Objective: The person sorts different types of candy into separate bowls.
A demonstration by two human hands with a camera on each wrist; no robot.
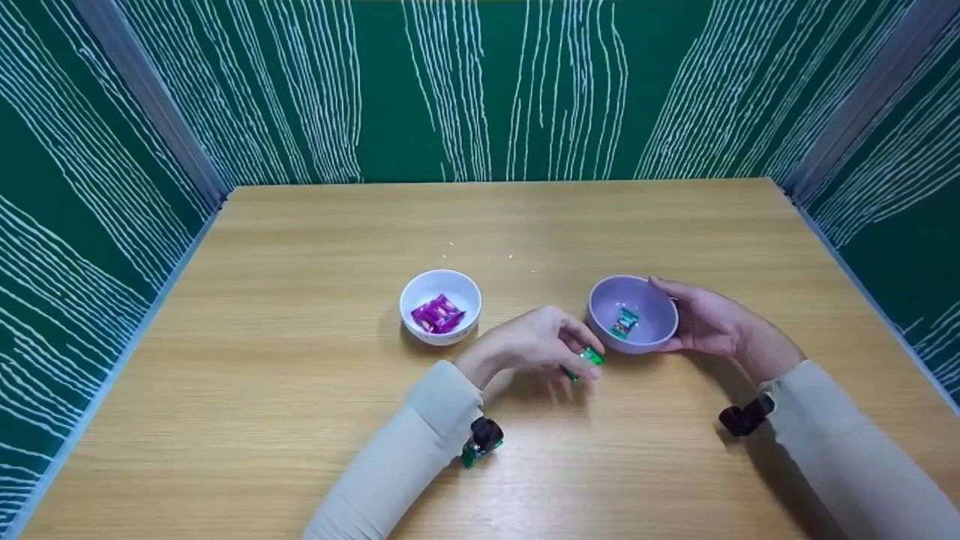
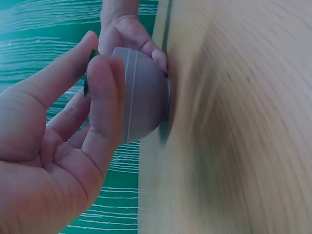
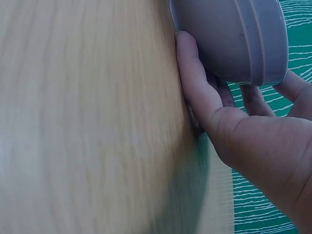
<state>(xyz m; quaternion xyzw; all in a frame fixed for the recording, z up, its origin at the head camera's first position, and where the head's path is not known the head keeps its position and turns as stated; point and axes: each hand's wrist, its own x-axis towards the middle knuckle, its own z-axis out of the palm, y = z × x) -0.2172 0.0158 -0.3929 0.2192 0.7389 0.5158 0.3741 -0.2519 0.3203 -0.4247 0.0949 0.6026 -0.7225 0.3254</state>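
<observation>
Between thumb and fingertips, my left hand [image 1: 551, 346] pinches a small green-wrapped candy [image 1: 591, 355], held above the table just left of a purple bowl [image 1: 636, 349]. In the left wrist view that candy [image 2: 89, 73] shows as a thin dark edge at the fingertips. Another green candy [image 1: 624, 322] lies inside the purple bowl. My right hand [image 1: 709, 322] holds this bowl from its right side, one digit at the rim and others lower down. The right wrist view has the bowl [image 3: 229, 41] standing upright against those fingers.
A white bowl [image 1: 441, 279] with purple-wrapped candy [image 1: 439, 313] stands left of my left hand. One more green candy [image 1: 480, 450] lies on the wooden table [image 1: 337, 247], partly covered by the left wrist camera [image 1: 487, 432]. Small pale specks dot the table behind the bowls. Green patterned panels border it.
</observation>
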